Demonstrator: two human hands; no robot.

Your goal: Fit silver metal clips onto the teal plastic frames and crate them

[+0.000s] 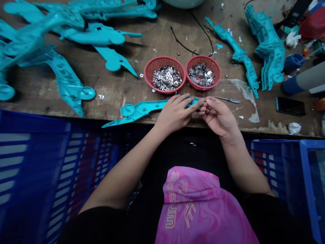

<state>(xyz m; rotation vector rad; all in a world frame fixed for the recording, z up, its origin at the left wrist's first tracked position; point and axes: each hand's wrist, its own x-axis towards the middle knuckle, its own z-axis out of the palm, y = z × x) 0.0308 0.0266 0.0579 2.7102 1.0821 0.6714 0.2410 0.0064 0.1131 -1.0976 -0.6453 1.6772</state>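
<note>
A long teal plastic part [144,107] lies along the table's front edge, its pointed end to the left. My left hand [175,112] rests over its right half, fingers stretched across it and thumb at the near side, holding it against the table. At the part's right end, my right hand [218,113] is closed in a pinch on a small metal piece, mostly hidden by the fingertips. My left index finger reaches to that same spot. Just behind my hands stand two red baskets: the left basket [147,76] and the right basket [218,73], both holding many small metal clips.
Teal plastic parts [68,78] are piled at the left; more teal parts [271,51] stand at the right. A screwdriver [232,100], a phone [290,106] and a black cable tie [182,45] lie on the table. Blue crates [35,169] flank my lap.
</note>
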